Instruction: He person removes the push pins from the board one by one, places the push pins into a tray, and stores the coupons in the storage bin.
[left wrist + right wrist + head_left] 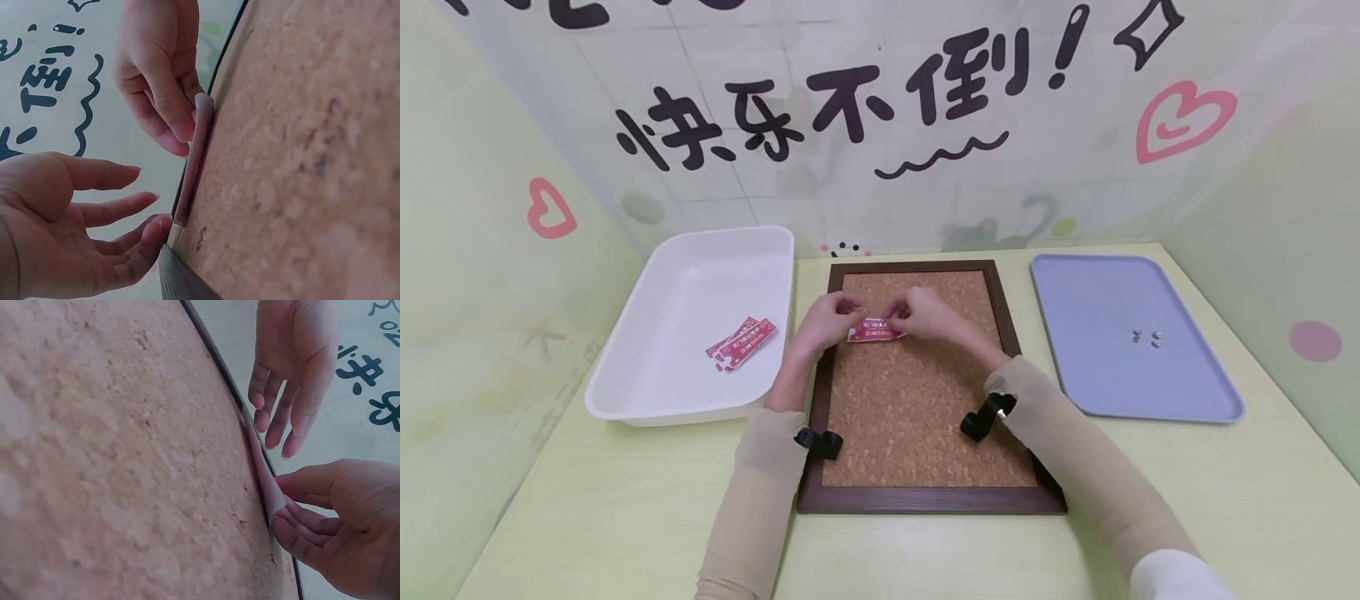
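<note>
A red-and-white paper coupon (874, 331) lies across the upper part of a wood-framed cork board (917, 417). My right hand (922, 314) holds the coupon's right end between thumb and fingers. In the right wrist view, that end of the coupon (269, 490) curls up off the cork beside the right hand (344, 519). At the other end is my left hand (830, 321), its fingers loosely spread. In the left wrist view, a fingertip of the left hand (75, 231) is close to the board's edge near the coupon (195, 162); whether it touches cannot be told.
A white tray (700, 250) at the left contains a few more red coupons (743, 343), overlapping. On the right, a blue tray (1105, 367) bears several small silver pieces (1156, 343). A patterned wall (820, 192) stands behind the table (625, 500).
</note>
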